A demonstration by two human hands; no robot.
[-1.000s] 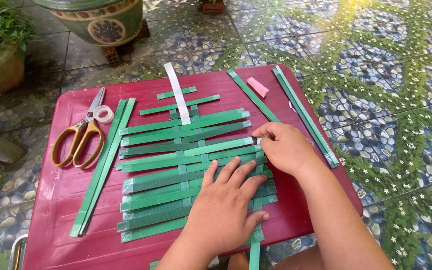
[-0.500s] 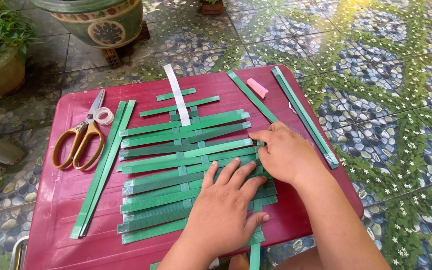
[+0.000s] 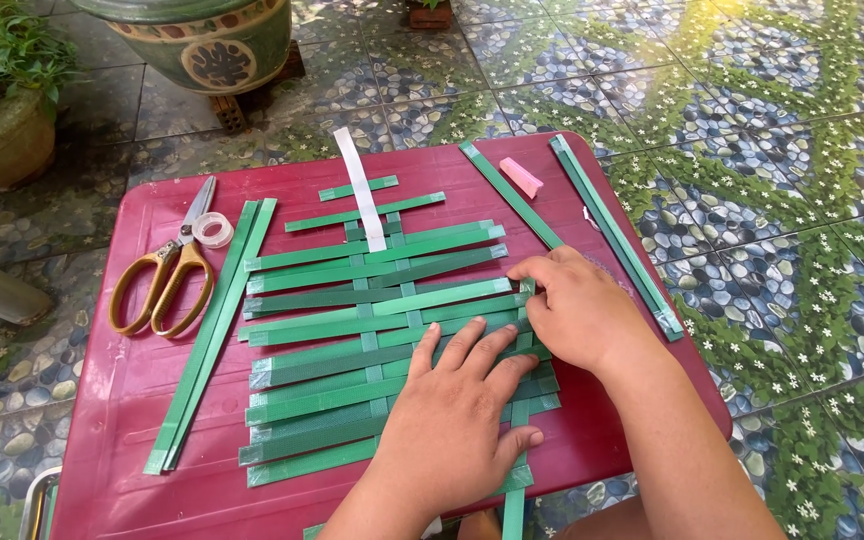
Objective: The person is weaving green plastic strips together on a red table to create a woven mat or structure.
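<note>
Head view: right hand has crept left along the green mat, fingers now pinching a strip end; left hand stays flat, pressing the weave.

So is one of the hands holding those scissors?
No, the scissors lie untouched at the table's left side, while the left hand and right hand both rest on the green woven strips.

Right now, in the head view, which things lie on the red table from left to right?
Scissors → tape roll → two loose green strips → woven mat → pink eraser → long green strips.
</note>
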